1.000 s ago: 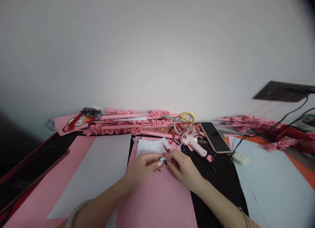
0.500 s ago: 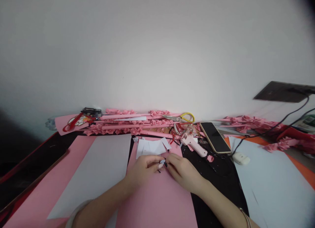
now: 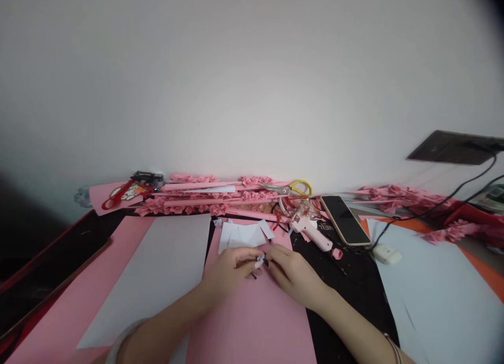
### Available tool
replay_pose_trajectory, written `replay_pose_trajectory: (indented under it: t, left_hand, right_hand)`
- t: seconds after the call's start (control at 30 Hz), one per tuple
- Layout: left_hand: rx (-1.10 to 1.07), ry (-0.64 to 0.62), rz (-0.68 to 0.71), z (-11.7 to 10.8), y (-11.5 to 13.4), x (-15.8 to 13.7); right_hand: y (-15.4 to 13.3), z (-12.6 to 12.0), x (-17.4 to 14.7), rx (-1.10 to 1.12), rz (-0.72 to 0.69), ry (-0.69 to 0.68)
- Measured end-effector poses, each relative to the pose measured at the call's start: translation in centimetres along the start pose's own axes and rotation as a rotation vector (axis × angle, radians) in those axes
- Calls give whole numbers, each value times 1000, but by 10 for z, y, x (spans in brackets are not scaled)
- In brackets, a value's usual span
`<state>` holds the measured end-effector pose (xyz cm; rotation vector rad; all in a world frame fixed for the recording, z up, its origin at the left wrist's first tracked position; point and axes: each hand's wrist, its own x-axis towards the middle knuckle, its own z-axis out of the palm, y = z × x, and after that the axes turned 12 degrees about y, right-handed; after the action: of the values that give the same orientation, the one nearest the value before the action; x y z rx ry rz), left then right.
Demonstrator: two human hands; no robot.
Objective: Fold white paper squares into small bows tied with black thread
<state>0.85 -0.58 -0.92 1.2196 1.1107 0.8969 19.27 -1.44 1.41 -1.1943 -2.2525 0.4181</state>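
Observation:
My left hand (image 3: 232,267) and my right hand (image 3: 293,272) meet over a pink sheet (image 3: 255,322). Between their fingertips is a small folded piece of white paper (image 3: 260,258), pinched from both sides. A short dark tip (image 3: 253,276) shows just under my left fingers; what it belongs to is hidden. Just beyond the hands lie several small white paper pieces (image 3: 240,232) on the pink sheet.
A pink glue gun (image 3: 311,232) and a phone (image 3: 345,220) lie right of the hands, by a white earphone case (image 3: 386,254). Behind are pink paper flower stems (image 3: 189,211) and yellow-handled scissors (image 3: 287,189). White sheets (image 3: 157,269) flank the work area. A cable (image 3: 437,201) runs to the wall socket.
My fingers have shifted slightly around the small white paper, which looks a little more crumpled or turned. Both hands stay in nearly the same place.

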Motion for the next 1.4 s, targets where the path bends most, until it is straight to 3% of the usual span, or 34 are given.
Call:
replay_pose_trajectory:
  t: [0.7, 1.03, 1.4]
  left_hand:
    - [-4, -16, -23, 0, 4, -1]
    - [-39, -3, -25, -1, 3, -1]
    - [-25, -10, -4, -1, -2, 0]
  right_hand:
    - [1, 2, -1, 3, 8, 35]
    - [2, 3, -2, 53, 17, 127]
    - [3, 3, -2, 53, 3, 89]
